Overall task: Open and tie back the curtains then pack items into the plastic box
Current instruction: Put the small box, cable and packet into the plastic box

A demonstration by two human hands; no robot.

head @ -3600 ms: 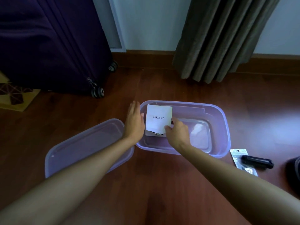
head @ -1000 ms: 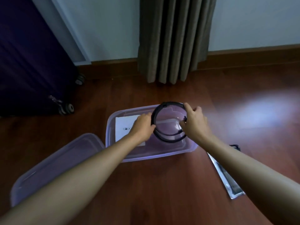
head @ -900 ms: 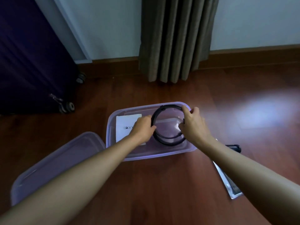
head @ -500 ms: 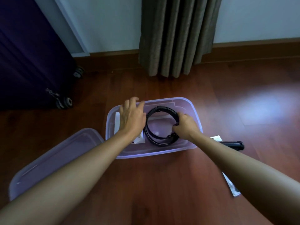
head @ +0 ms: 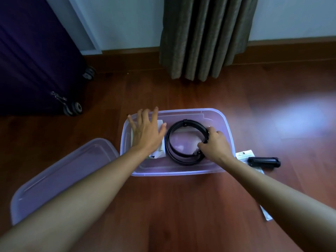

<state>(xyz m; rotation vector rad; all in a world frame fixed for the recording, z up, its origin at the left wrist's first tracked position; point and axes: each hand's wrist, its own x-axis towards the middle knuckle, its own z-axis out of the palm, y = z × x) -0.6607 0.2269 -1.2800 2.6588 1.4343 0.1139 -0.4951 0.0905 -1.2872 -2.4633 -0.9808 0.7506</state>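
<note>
Left hand lies flat, fingers spread, on the white booklet; right hand pinches the coiled black belt inside the plastic box.

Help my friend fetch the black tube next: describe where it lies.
Find the clear plastic box on the wooden floor. Just right of it, outside, lies the black tube, resting across a flat silvery packet; it is the only dark cylinder there.
</note>
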